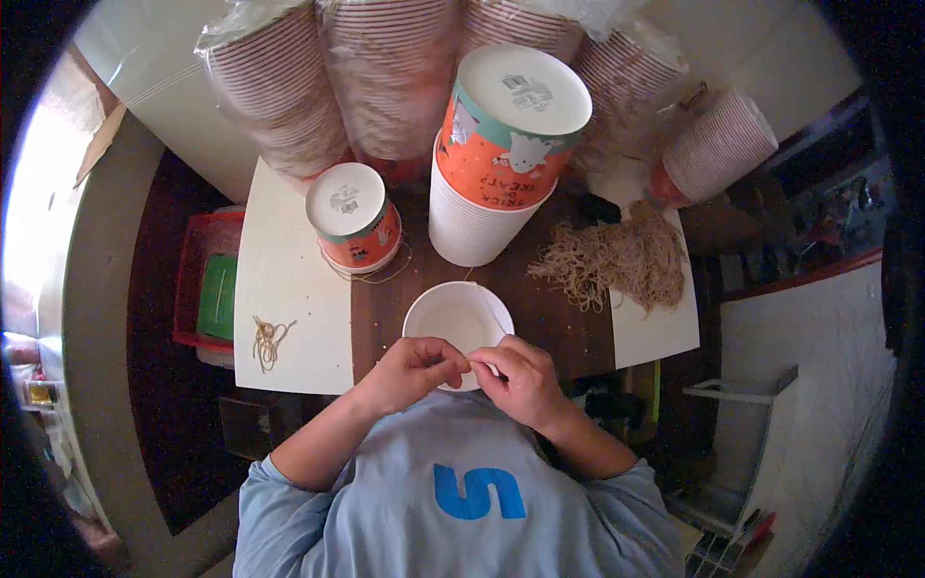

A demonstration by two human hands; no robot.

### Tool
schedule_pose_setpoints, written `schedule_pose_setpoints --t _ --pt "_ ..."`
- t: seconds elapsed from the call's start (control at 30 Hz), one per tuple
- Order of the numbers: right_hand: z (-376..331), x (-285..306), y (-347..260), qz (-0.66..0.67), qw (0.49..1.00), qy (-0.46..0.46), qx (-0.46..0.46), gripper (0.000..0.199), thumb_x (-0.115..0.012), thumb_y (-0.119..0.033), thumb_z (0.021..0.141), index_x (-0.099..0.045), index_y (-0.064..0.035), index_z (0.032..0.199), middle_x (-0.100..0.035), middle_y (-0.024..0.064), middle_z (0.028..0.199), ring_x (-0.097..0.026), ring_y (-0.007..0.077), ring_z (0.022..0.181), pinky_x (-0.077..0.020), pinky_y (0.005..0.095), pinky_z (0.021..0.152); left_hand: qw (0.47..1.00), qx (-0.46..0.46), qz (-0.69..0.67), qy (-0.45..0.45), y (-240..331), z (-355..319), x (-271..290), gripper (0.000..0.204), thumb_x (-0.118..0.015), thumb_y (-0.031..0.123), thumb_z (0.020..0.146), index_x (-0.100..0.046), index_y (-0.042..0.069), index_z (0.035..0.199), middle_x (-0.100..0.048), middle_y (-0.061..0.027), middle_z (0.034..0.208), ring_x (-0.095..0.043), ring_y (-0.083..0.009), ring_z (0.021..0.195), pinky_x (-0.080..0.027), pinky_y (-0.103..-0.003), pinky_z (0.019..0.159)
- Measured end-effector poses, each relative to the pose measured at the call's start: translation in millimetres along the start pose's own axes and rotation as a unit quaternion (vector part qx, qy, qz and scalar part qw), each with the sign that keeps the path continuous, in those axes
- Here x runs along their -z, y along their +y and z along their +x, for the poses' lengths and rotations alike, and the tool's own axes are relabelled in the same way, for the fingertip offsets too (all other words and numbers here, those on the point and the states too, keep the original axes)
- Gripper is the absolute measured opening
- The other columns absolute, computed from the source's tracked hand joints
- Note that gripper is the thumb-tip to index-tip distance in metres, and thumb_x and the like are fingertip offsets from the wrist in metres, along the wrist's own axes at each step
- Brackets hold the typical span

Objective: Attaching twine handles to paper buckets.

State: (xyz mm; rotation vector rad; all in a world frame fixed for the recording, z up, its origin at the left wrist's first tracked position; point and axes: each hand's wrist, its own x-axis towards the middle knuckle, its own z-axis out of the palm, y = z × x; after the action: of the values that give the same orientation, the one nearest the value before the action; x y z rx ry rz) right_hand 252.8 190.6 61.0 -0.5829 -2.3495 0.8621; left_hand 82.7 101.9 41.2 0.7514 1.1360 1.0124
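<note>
A white paper bucket (pixel 448 318) stands mouth up at the near edge of the table, close to my body. Over its near rim, my left hand (pixel 424 373) and my right hand (pixel 521 381) meet, fingertips pinched together. A thin pale cord (pixel 495 301) runs across the bucket's right side towards my right hand. Both hands appear to pinch this cord, though its ends are hidden by my fingers. Just beyond the bucket rises a tall stack of white paper buckets (pixel 477 226), topped by an upturned orange and green printed bucket (pixel 501 169).
To the left, shorter upturned printed buckets (pixel 361 241) have cord looped round them. A small cord bundle (pixel 269 342) lies at the table's left, a tangled tan cord heap (pixel 626 255) at the right. Plastic-wrapped bucket stacks (pixel 390 87) line the back; another stack (pixel 721 144) leans right.
</note>
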Motion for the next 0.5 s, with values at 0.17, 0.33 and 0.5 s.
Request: schedule_pose_setpoints --t 0.17,0.33,0.5 --pt "-3 8 -1 -0.021 0.999 -0.040 0.002 0.012 -0.067 -0.008 0.073 -0.060 -0.0087 0.082 -0.056 0.0064 0.071 -0.060 0.0252 0.062 -0.0488 0.0357 0.053 0.999 -0.035 -0.005 0.028 -5 -4 -9 0.010 -0.059 0.008 0.085 -0.064 0.000 0.088 -0.065 -0.0038 0.080 -0.058 -0.0075 0.071 -0.048 -0.024 0.067" --pt "-1 4 5 0.003 0.994 -0.107 -0.029 0.009 -0.067 -0.006 0.074 -0.062 -0.0050 0.081 -0.056 0.0074 0.068 -0.058 0.0210 0.060 -0.0473 0.0307 0.055 0.937 -0.183 0.273 0.121 -10 -9 -14 0.011 -0.066 0.005 0.074 -0.066 0.003 0.085 -0.063 -0.0119 0.074 -0.062 -0.0228 0.066 -0.049 -0.031 0.061" --pt "12 -39 43 0.154 0.955 -0.123 -0.221 0.012 -0.064 -0.012 0.081 -0.063 -0.0008 0.085 -0.063 0.0065 0.075 -0.058 0.0097 0.066 -0.0465 0.0254 0.060 0.853 -0.255 0.396 0.224 -16 6 17 0.011 -0.063 0.003 0.071 -0.064 0.003 0.082 -0.060 -0.0121 0.078 -0.061 -0.0281 0.071 -0.050 -0.035 0.064"
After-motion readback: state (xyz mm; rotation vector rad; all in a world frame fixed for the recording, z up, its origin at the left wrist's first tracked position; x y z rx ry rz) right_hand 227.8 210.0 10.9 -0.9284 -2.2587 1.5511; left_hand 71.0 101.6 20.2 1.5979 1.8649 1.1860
